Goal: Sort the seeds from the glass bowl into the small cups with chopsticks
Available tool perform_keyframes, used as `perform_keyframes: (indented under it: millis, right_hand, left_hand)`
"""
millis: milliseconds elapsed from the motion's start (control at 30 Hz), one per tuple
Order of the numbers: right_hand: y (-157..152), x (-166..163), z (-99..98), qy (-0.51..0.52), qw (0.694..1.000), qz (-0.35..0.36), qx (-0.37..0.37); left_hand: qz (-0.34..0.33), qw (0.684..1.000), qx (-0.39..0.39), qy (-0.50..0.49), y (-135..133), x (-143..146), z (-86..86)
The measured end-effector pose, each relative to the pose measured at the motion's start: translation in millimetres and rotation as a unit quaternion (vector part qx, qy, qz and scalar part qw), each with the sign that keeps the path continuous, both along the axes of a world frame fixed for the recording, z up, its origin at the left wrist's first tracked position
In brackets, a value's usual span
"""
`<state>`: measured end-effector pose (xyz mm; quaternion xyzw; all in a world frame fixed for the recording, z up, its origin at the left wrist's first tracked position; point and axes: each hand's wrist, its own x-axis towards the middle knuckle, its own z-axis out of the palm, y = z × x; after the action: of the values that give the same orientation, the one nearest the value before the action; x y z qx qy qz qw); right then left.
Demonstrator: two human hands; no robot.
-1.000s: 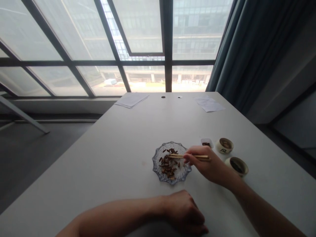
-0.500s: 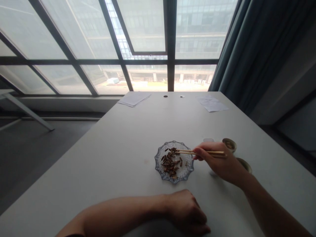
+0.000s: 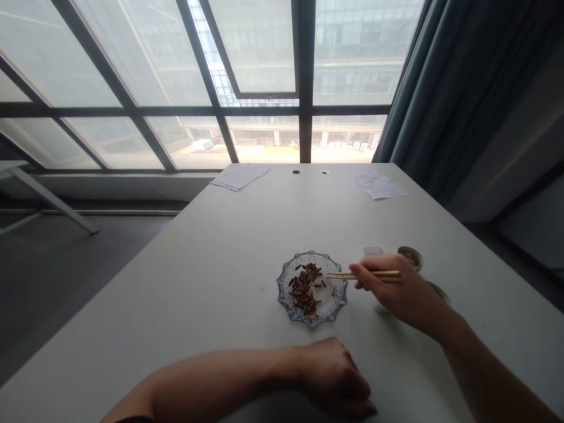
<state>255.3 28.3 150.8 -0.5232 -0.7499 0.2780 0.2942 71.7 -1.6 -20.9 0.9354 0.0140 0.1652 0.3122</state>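
Observation:
My right hand [image 3: 400,294] is closed round a pair of wooden chopsticks [image 3: 379,274]. Their tips hover over the right part of a scalloped clear glass dish [image 3: 342,299], with no piece visible between them. In the dish, slender dark brown pieces like seeds or pods [image 3: 304,288] lie heaped toward the left, and a few are scattered on the right. My left hand [image 3: 335,376] rests on the table in a fist in front of the dish, its fingers curled under and partly hidden.
Behind my right hand stand two small bowls, the farther one [image 3: 410,257] with something in it, the nearer one [image 3: 439,292] mostly hidden. A pale flat object [image 3: 373,250] lies beside them. Papers [image 3: 240,176] and another sheet [image 3: 379,184] lie at the white table's far end.
My right hand has drawn the chopsticks slightly to the right, away from the heap. Some pieces near the tips have shifted. My left hand stays in place.

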Motion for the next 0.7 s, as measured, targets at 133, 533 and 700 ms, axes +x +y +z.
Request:
perform_keyframes:
  millis: [133, 533, 700]
  right_hand:
    - [-5, 1, 3.1, -0.036, 0.999, -0.013, -0.005]
    - [-5, -9, -6.4, -0.029, 0.999, 0.040, -0.020]
    - [-9, -12, -6.6, -0.008, 0.998, 0.058, -0.016]
  left_hand:
    - [-0.011, 1.000, 0.000, -0.005, 1, 0, 1.2]
    - [-0.007, 1.000, 0.002, 0.004, 0, 1, 1.4]
    - [-0.005, 1.000, -0.005, 0.006, 0, 1, 1.8]
